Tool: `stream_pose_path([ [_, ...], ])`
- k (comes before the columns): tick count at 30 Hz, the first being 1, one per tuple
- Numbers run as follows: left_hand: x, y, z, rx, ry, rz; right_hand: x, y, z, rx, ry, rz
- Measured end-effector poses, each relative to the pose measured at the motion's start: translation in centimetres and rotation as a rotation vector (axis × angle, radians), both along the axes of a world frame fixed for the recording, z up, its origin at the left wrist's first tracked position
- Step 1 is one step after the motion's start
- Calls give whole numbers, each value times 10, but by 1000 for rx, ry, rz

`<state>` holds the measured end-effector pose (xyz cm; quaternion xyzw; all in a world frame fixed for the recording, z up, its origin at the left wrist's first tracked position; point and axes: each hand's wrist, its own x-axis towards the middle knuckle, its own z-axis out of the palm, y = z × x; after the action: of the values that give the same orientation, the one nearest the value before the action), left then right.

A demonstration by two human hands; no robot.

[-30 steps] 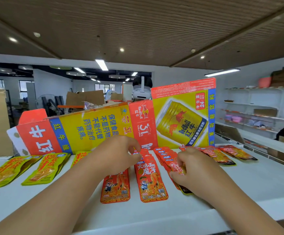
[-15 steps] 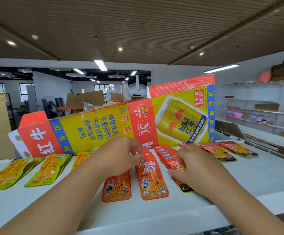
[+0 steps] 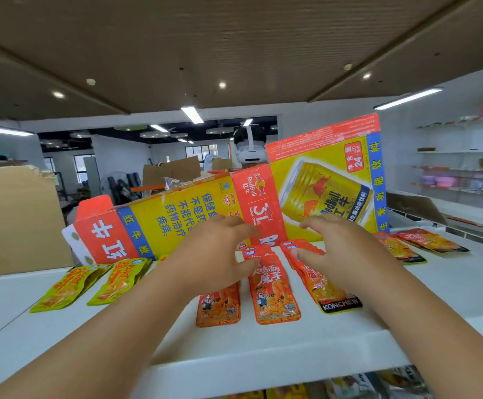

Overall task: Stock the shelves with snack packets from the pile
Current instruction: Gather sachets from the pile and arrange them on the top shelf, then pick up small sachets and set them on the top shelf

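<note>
Snack packets (image 3: 275,295) in orange lie in rows just in front of the drink carton (image 3: 177,220), with your hands at their top ends. Your left hand (image 3: 220,254) is loosely spread, its fingers touching the packet tops without clasping them. Your right hand (image 3: 344,249) is just as loose, with the thumb resting on a fanned stack. Before the carton's left end lie green packets (image 3: 90,280), all on the white shelf (image 3: 263,349).

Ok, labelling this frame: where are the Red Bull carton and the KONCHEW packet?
Red Bull carton (image 3: 325,194): head view, printed can picture.
KONCHEW packet (image 3: 339,305): head view, black bottom band.
</note>
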<state>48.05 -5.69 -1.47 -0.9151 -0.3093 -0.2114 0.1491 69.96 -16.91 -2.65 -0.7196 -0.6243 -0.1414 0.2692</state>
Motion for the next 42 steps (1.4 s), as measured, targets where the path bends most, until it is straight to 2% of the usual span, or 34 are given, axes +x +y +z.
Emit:
stream_pose_path([
  [8,-90,-24,22,45,-52,99,-72,5,25,84,-21,197],
  [12,-157,-32,33,39,-157,171,-127,12,35,114,-37,277],
  [22,-403,-59,48,-62,-345,453,-345,35,56,142,-67,528],
  [28,-553,-82,46,-134,-422,711,-489,60,58,39,-89,678],
  [33,-647,-89,41,-166,-456,870,-578,87,59,-63,-78,820],
  [37,-698,-79,30,-211,-513,957,-633,117,62,-136,-117,876],
  [42,-739,-52,20,-257,-456,1079,-692,171,70,-228,-196,923],
])
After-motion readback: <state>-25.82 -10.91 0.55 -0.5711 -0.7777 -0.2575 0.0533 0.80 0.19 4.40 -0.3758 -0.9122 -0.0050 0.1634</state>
